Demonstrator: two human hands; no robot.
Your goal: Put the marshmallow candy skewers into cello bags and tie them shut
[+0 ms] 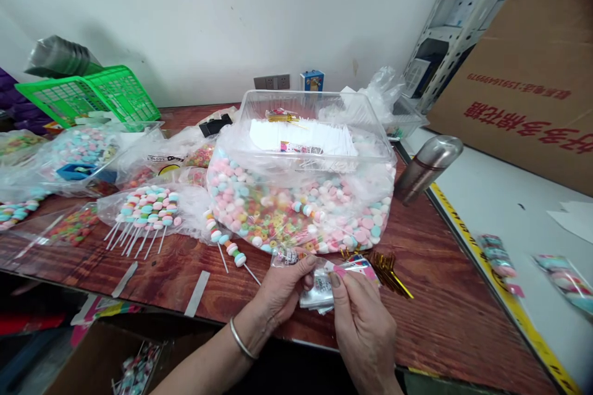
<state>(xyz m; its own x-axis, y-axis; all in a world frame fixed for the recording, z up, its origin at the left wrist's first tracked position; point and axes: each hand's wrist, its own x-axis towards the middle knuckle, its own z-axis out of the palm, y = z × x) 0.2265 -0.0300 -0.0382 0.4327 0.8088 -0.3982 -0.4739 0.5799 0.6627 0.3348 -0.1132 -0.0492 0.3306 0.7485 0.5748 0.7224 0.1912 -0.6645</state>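
My left hand (282, 290), with a silver bangle at the wrist, is closed with thumb and fingers pinching a clear printed plastic bag (286, 257). Close by on the right, my right hand (364, 321) is closed too, its thumb pressing on small clear plastic bags with pink print (320, 290). These bags are stacked at the table's front edge between both hands. Gold twist ties (391, 274) lie just beyond my right hand. Two marshmallow skewers (225, 239) rest left of my hands, beside a large bag of marshmallows and gummy rings (278, 222).
A clear plastic tub (315, 99) holding white sticks sits on the large bag. More marshmallow skewers (151, 207) lie left, near a green basket (111, 95). A steel flask (428, 166) stands right. Wrapped marshmallow skewers (498, 256) lie on the white table, before a cardboard box (519, 74).
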